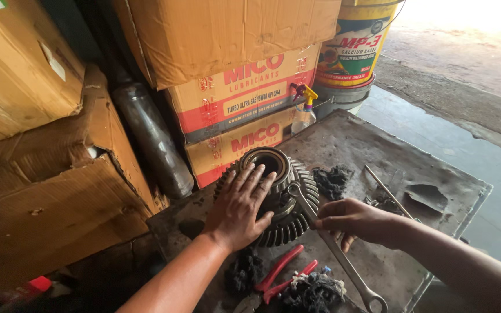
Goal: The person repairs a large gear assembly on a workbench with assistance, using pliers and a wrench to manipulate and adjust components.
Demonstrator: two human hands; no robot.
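Both hands are working at a large toothed ring gear assembly that is sitting on a grimy metal table, near the table's back left corner. Left hand is lying flat on top of the gear with its fingers spread wide, pressing down and gripping nothing. Right hand is closing its fingers around the shaft of a long steel wrench, whose upper ring end is resting against the gear's housing while its open end is pointing towards the near table edge. Red-handled pliers are lying just below the left hand, between two clumps of dark oily rag. Another rag is lying right of the gear. Cardboard boxes are standing stacked behind the table, with a spray bottle and a grease bucket beside them
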